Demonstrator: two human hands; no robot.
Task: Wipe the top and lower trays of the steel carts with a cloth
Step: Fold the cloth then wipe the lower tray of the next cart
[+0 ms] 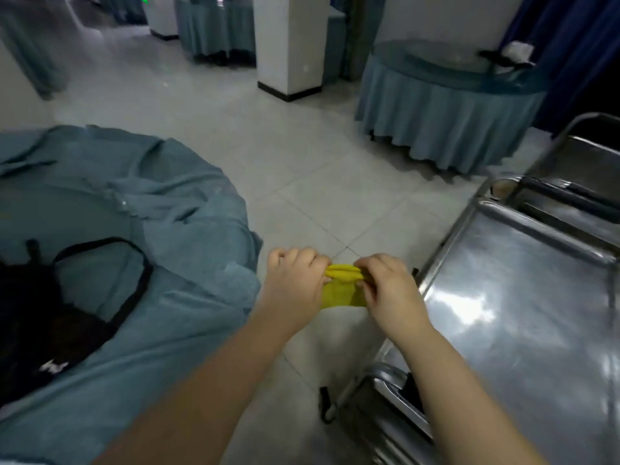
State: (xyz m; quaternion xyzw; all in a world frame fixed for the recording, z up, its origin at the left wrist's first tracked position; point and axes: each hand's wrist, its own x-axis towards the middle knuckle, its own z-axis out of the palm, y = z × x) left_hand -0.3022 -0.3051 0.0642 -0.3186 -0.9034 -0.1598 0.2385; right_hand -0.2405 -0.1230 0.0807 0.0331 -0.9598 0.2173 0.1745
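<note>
place: likely a restaurant banquet hall | evidence: round tables (446,105) wore skirted blue-grey cloths; glass turntable (446,57) topped one; steel carts (523,297) stood on tiled floor (302,156)

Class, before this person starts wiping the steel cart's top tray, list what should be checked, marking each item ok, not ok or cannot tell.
1. Yellow cloth gripped: ok; left hand and right hand both pinch it.
2. Cloth folded flat for wiping: cannot tell; its top edge is gathered between the fingers.
3. Cloth on the top tray of the steel cart: not ok; it is held over the floor beside the cart.
4. Top tray free of objects: ok where visible.
5. Cloth damp: cannot tell.
</note>
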